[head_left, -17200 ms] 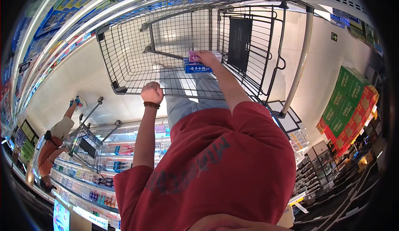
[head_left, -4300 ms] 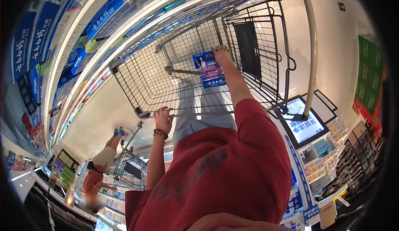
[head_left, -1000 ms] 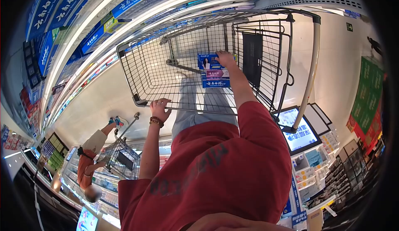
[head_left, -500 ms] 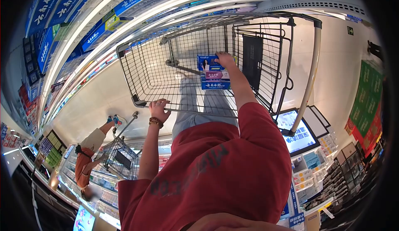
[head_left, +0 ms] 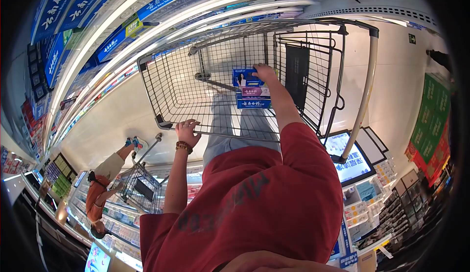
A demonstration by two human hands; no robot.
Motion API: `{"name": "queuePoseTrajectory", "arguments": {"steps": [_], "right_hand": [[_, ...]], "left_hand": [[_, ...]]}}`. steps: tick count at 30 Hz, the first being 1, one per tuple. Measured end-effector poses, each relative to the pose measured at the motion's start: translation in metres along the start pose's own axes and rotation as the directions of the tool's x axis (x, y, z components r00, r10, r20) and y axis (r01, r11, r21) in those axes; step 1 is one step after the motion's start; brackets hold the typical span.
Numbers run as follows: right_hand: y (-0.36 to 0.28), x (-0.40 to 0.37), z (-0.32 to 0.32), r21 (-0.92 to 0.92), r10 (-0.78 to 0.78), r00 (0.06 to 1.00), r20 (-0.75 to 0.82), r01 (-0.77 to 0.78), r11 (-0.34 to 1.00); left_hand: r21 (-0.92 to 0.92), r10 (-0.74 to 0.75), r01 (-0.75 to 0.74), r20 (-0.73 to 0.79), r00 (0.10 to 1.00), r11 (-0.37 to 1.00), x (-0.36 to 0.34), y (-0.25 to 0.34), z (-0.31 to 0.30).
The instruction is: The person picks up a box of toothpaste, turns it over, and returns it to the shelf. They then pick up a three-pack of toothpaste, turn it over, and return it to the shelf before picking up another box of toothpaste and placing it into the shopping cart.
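Observation:
My right hand (head_left: 264, 72) holds the right edge of a blue toothpaste box (head_left: 242, 79) with a person pictured on it. Just below that lie a pink-purple toothpaste box (head_left: 253, 92) and another blue toothpaste box (head_left: 253, 103), stacked close together inside the wire shopping cart (head_left: 169, 124). My left hand (head_left: 187, 132), with a beaded bracelet at the wrist, has its fingers hooked over the cart's near rim. The undersides of its fingers are hidden.
Shelves (head_left: 166, 3) with blue toothpaste packages run along the far side of the cart. At the lower left, another person (head_left: 99, 193) stands by a second cart (head_left: 142, 186). A lit display screen (head_left: 350, 157) stands right of my body.
Both hands keep their places on the cart rim and the toothpaste box. The view has shifted slightly. The person at the left has shifted a little.

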State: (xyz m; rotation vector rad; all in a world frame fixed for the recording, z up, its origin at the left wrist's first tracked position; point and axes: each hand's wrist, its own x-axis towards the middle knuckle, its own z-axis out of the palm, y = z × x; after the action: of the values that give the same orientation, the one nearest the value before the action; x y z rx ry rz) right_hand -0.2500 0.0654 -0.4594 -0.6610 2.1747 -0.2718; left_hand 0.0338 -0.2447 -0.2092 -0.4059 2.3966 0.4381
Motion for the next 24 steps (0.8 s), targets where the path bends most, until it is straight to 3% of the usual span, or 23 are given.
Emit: {"name": "queuePoseTrajectory", "arguments": {"steps": [5,8,11,14,18,21,24], "right_hand": [[0.007,0.009,0.02,-0.002,-0.002,0.997,-0.077,0.002,1.0],[0.003,0.009,0.017,0.008,0.013,0.999,-0.048,-0.012,1.0],[-0.013,0.002,-0.009,-0.066,0.063,0.994,0.087,-0.057,0.996],[-0.02,0.001,-0.002,-0.221,0.079,0.997,-0.005,-0.078,0.972],[-0.038,-0.016,-0.011,-0.074,0.119,0.943,-0.312,-0.148,0.986],[-0.058,-0.047,-0.06,0.126,0.194,0.918,-0.345,-0.16,0.979],[-0.076,-0.12,-0.13,0.258,0.254,0.725,-0.64,-0.109,0.96]], "left_hand": [[-0.015,0.001,-0.001,-0.011,1.0,1.0,-0.001,0.001,-0.002],[-0.006,-0.002,0.002,-0.005,1.0,1.0,0.0,-0.002,0.0],[-0.018,-0.006,0.005,-0.021,1.0,1.0,0.001,-0.003,0.002],[-0.021,0.007,-0.008,-0.049,0.999,1.0,0.0,-0.007,0.005],[0.015,-0.005,0.006,-0.033,0.999,1.0,-0.001,-0.008,0.006],[0.05,-0.01,0.012,-0.057,0.998,0.999,-0.001,-0.013,0.013],[0.1,-0.021,0.024,-0.035,0.999,0.995,-0.002,-0.017,0.02]]}}
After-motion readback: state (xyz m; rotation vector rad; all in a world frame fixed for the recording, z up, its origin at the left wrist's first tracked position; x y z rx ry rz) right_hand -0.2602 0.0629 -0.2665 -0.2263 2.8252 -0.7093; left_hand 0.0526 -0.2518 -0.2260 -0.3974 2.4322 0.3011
